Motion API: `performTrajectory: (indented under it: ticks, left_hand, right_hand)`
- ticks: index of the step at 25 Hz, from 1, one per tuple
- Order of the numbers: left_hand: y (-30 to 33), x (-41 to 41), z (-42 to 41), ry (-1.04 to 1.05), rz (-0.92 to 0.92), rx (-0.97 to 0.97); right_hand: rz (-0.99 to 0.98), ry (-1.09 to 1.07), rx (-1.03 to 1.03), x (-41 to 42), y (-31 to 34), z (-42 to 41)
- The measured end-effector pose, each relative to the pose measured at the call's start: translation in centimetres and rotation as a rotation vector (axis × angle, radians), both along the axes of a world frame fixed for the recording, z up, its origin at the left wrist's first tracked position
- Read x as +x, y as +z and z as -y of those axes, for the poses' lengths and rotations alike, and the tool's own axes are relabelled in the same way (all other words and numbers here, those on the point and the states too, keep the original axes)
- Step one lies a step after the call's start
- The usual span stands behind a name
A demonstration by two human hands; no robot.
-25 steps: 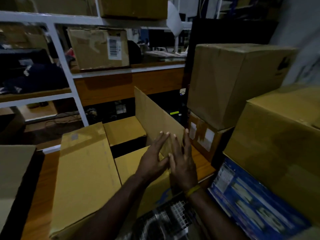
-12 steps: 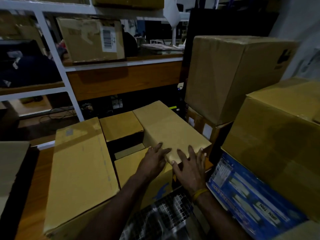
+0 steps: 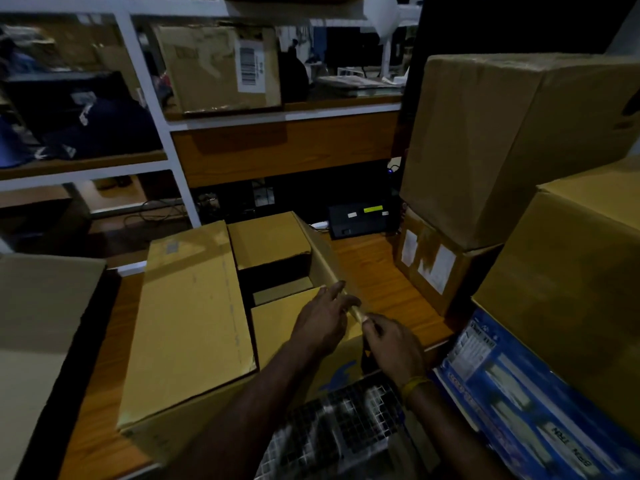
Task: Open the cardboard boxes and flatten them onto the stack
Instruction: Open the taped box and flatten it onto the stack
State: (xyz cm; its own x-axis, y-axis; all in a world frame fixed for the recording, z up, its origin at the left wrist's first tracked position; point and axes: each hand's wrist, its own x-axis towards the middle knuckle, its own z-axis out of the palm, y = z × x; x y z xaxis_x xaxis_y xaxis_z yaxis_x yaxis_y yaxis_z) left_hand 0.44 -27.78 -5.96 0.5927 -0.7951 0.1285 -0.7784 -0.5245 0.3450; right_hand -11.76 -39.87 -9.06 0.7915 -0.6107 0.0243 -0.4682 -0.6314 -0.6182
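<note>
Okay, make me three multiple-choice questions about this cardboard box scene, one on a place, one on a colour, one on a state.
1. Where is the box with the barcode label?
A on the shelf
B on the floor
C in the person's lap

2. What colour is the band on the right wrist?
A red
B yellow
C white

3. How is the open box's right flap?
A taped shut
B torn off
C raised, held at its edge by both hands

Answers: 1 A, it sits on the shelf board. 2 B, the band is yellow. 3 C, the left hand and right hand meet on its edge.
</note>
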Motion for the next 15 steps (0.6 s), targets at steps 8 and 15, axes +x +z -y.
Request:
performTrajectory:
  ticks: [8, 15]
  left_hand:
    - [-2.4, -6.6, -7.9, 0.235, 0.192, -0.058]
    - [-3.5, -9.1, -14.9, 0.485, 0.172, 0.013]
  right_hand:
    - [0.168, 0.173, -0.273, 2.1, 0.3, -4.4]
    - [0.094, 0.676, -0.147, 5.6, 2.9, -9.4]
